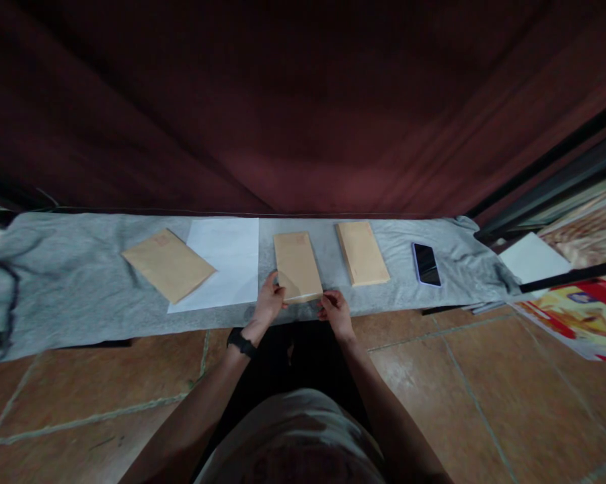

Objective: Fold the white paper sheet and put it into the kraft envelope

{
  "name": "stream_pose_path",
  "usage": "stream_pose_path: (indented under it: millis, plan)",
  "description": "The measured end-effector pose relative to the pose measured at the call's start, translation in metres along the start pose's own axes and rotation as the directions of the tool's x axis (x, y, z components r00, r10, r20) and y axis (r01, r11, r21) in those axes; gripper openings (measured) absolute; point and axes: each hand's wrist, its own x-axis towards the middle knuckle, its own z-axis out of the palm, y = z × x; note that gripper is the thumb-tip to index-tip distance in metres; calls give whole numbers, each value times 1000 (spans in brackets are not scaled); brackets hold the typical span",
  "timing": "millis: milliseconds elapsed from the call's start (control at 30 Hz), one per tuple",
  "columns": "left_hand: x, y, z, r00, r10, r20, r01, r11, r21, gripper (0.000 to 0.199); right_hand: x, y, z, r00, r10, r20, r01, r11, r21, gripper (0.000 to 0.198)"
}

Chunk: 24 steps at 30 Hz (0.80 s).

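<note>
A brown paper envelope (296, 263) lies in the middle of the grey cloth, its near end toward me. My left hand (270, 299) grips its near left corner, thumb on top and fingers at the edge. At the near right corner, the curled fingers of my right hand (335, 310) pinch the edge. To the right is a thick stack of similar brown envelopes (363, 254). Another brown envelope (169, 264) rests at a slant on white paper (226, 259) to the left.
A phone (426, 264) lies on the right part of the grey cloth (81, 269). Behind the narrow surface hangs a dark red curtain (303, 134). A red and yellow printed box or sheet (582, 316) is at the far right, above the tiled floor (434, 376).
</note>
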Motion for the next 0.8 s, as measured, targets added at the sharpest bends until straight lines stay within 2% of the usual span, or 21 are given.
stream_pose_path:
  millis: [67,100,167,233,300,367,467,533,633,700,800]
  plan:
    - [0,0,-3,999,37,-5,-36,995,94,63,-1,0,-5,978,-205,-30,193,954,-227,27]
    - [-1,0,-5,998,55,-10,-53,991,125,61,-2,-1,-7,942,-336,-5,311,878,-364,23]
    - [-3,0,-6,995,96,-36,-90,987,132,58,-2,-2,-10,832,-537,136,512,652,-560,23]
    - [-4,0,-6,985,156,-74,-147,982,120,53,-1,-3,-12,744,-598,297,634,493,-596,29]
    - [-5,0,-5,969,221,-109,-208,970,123,49,1,-2,-13,691,-590,418,701,403,-589,35]
    - [-5,0,-5,951,282,-128,-259,951,170,45,4,1,-14,667,-563,488,727,347,-593,39]
    - [-7,0,-5,930,351,-108,-300,895,329,45,7,6,-16,650,-537,538,741,292,-604,42]
    - [-11,0,-7,923,376,-77,-309,848,432,46,8,9,-17,645,-529,551,745,273,-609,42]
    - [-17,0,-8,900,434,-51,-359,800,481,44,7,10,-17,644,-530,551,743,265,-614,42]
    - [-18,3,-6,861,509,8,-447,750,488,40,7,10,-17,642,-535,549,744,262,-615,42]
    - [-11,10,6,782,595,184,-594,624,508,42,7,11,-15,639,-538,550,745,252,-618,42]
